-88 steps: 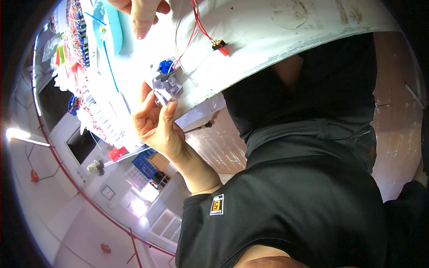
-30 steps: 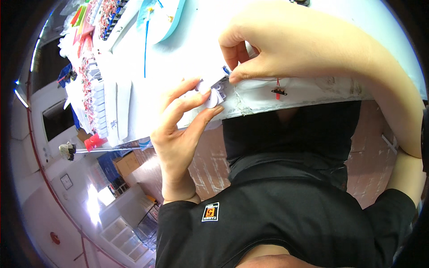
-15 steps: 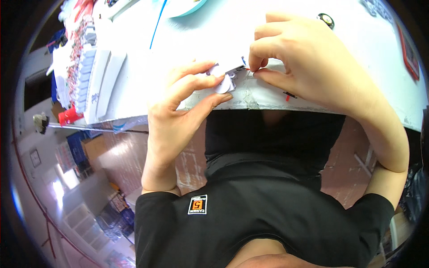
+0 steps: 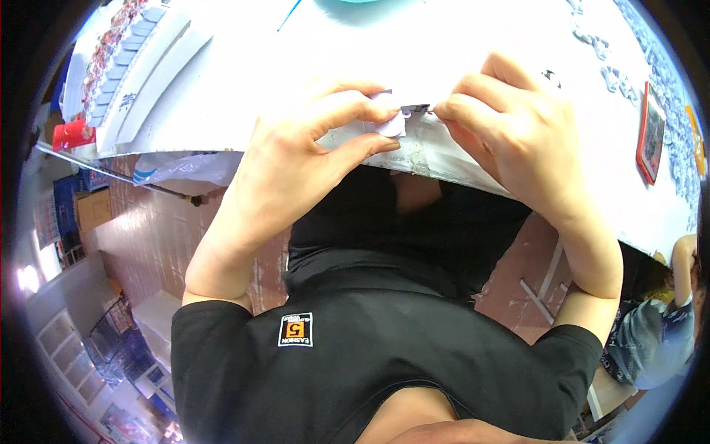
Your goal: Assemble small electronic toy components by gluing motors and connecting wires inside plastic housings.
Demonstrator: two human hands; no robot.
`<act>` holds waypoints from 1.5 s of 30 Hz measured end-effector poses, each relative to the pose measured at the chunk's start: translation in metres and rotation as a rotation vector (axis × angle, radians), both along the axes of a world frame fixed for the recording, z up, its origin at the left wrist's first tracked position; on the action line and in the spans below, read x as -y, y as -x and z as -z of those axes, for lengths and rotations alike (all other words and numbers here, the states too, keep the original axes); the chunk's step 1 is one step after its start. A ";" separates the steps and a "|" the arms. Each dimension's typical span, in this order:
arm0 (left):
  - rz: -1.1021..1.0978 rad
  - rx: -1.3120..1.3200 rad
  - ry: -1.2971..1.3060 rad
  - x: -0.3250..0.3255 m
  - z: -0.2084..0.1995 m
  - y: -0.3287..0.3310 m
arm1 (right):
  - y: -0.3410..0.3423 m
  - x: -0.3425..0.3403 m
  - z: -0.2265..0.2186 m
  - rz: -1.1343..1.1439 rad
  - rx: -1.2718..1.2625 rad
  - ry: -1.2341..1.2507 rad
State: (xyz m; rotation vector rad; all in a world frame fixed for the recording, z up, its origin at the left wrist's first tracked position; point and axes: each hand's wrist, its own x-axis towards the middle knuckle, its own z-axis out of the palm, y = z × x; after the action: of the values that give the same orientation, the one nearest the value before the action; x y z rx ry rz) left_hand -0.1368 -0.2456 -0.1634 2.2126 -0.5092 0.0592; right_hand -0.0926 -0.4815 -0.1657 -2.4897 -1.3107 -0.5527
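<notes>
A small white plastic piece (image 4: 392, 127) with a rounded tab is pinched between the thumb and fingers of my left hand (image 4: 296, 148), close to the table's front edge. Its right end carries a dark and silvery strip. My right hand (image 4: 510, 126) meets that end with thumb and forefinger pressed together and the other fingers curled. Whatever lies between those right fingertips is too small to make out. Partly showing behind the right hand is a small round dark part (image 4: 551, 78).
On the white table (image 4: 244, 89), a stack of pale strips (image 4: 155, 74) and a red cylinder (image 4: 74, 135) lie left. A light blue dish (image 4: 355, 7) and thin blue stick (image 4: 290, 15) are far. Right are grey-blue pieces (image 4: 592, 41) and a red-edged phone (image 4: 651, 133). Another person (image 4: 651, 337) sits lower right.
The view has swung, bringing another person into sight at right. My right hand has turned and its fingers have drawn closer together. A small black and red part beneath it no longer shows.
</notes>
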 end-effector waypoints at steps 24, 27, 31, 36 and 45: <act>0.047 0.107 0.021 0.000 0.003 -0.004 | -0.024 0.016 -0.005 -0.044 -0.383 -0.173; 0.070 0.168 -0.120 -0.001 -0.002 -0.004 | -0.020 0.012 0.007 -0.086 -0.478 -0.165; 0.081 0.172 -0.165 0.001 -0.006 -0.006 | -0.020 0.011 0.007 -0.104 -0.581 -0.207; 0.121 0.169 -0.181 -0.001 -0.006 -0.010 | -0.018 0.002 0.004 -0.168 -0.303 -0.278; 0.060 0.007 -0.006 -0.007 0.007 -0.004 | -0.019 -0.003 0.009 -0.187 -0.162 -0.176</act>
State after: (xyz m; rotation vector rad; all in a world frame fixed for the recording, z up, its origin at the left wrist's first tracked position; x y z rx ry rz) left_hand -0.1326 -0.2387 -0.1700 2.2021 -0.5795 0.0342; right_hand -0.0736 -0.4786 -0.1751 -2.1930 -1.3511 -0.3953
